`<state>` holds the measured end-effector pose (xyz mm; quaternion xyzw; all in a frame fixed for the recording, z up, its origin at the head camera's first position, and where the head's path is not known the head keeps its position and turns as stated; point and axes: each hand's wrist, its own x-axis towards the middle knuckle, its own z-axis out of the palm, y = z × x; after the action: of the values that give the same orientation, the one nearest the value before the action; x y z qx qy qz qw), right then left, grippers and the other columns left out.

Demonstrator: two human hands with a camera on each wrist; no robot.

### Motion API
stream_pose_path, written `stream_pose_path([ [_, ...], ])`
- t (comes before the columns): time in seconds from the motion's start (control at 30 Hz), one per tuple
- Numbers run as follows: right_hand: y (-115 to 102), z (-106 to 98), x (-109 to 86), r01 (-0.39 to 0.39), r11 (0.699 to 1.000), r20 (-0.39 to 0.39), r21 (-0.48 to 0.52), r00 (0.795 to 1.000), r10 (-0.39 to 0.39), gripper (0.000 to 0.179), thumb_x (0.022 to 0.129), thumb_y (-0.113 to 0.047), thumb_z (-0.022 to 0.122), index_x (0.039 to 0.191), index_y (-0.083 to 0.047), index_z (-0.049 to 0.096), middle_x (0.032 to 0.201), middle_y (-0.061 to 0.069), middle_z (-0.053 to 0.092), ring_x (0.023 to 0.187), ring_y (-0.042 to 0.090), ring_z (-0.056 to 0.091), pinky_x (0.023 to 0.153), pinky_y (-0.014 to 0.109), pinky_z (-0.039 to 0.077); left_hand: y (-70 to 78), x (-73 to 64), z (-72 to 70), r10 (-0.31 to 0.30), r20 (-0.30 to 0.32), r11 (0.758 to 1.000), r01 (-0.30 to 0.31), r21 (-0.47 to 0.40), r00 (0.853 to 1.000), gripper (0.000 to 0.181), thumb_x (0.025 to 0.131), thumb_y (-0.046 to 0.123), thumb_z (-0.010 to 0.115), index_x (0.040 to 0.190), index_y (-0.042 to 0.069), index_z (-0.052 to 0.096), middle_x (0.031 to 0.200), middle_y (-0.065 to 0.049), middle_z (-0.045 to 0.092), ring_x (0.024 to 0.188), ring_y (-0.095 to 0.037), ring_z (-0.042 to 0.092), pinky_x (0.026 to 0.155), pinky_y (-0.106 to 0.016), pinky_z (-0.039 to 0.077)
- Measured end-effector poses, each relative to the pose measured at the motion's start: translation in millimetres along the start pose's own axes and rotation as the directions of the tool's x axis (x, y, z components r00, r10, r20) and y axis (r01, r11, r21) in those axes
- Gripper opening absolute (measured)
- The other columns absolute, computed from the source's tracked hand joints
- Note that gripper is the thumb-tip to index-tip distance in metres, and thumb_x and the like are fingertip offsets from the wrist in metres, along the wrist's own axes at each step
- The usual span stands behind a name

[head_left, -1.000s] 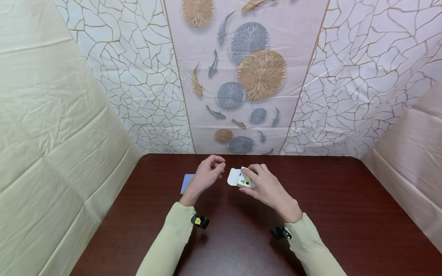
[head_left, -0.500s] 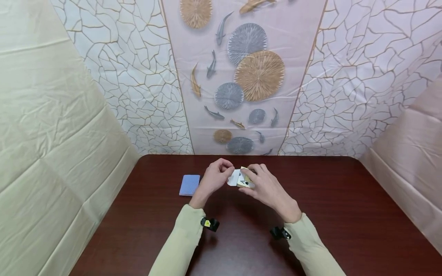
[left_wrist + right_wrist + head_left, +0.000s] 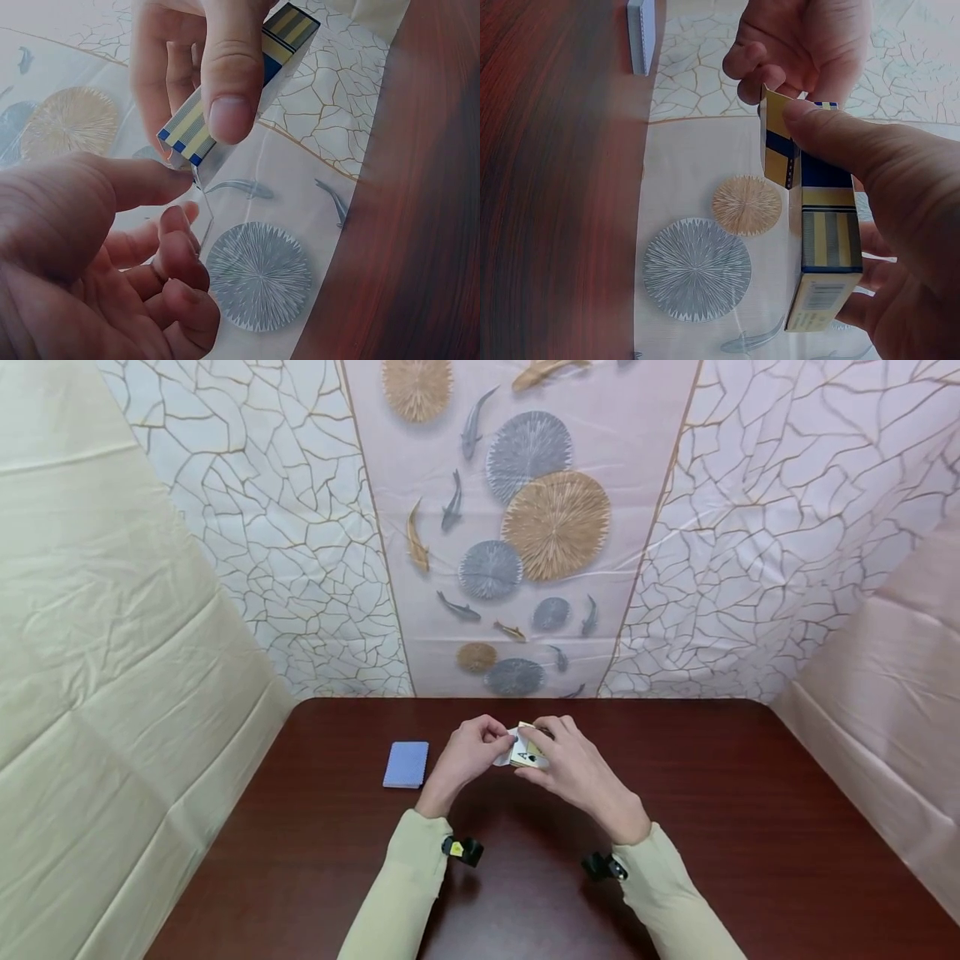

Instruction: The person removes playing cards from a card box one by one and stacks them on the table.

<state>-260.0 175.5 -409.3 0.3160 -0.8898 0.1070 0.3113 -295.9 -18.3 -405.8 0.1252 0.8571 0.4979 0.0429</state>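
Note:
My right hand (image 3: pixel 583 768) grips a playing card box (image 3: pixel 531 755) above the table, its ace-of-spades face turned up in the head view. The right wrist view shows the box (image 3: pixel 829 240) with blue, yellow and striped sides, the thumb along one side and the fingers behind. Its end flap (image 3: pixel 777 146) stands out toward my left hand (image 3: pixel 467 756). In the left wrist view, the left thumb lies at the open end and the curled fingers are behind the flap, pinching it. Left of the hands, a blue-backed deck of cards (image 3: pixel 406 765) lies on the table.
The dark red-brown table (image 3: pixel 720 810) has rounded far corners. A patterned cloth (image 3: pixel 517 527) hangs behind it, and beige cloth walls (image 3: pixel 135 677) stand at both sides.
My left hand has moved right, away from the deck, to the box's flap, and its fingers have closed there. The deck is now uncovered. The right hand stays nearly still with the box.

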Motion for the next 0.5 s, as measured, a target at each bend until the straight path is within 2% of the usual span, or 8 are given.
stream_pose_path([
  [0.27,1.0,-1.5,0.7,-0.016,1.000,0.026,0.007,1.000,0.016,0.056,0.074,-0.035,0.086,0.122,-0.012,0.066,0.113,0.013,0.062,0.098,0.029,0.054,0.078,0.038,0.052,-3.1,3.5,1.8,0.015,0.063,1.000,-0.017,0.027,0.998,0.017,0.093,0.028,0.065,0.101,0.013,0.065,0.085,-0.003,0.066,0.069,-0.014,0.059,0.060,-0.026,0.048],
  [0.5,0.7,-1.1,0.6,-0.018,1.000,0.038,0.010,0.999,0.017,0.054,0.076,-0.035,0.085,0.121,-0.012,0.066,0.113,0.013,0.062,0.099,0.029,0.054,0.080,0.038,0.051,-5.8,4.1,3.0,-0.011,0.081,1.000,0.009,0.023,0.997,0.016,0.091,0.025,0.067,0.097,0.011,0.064,0.077,-0.003,0.064,0.062,-0.013,0.059,0.057,-0.025,0.048],
])
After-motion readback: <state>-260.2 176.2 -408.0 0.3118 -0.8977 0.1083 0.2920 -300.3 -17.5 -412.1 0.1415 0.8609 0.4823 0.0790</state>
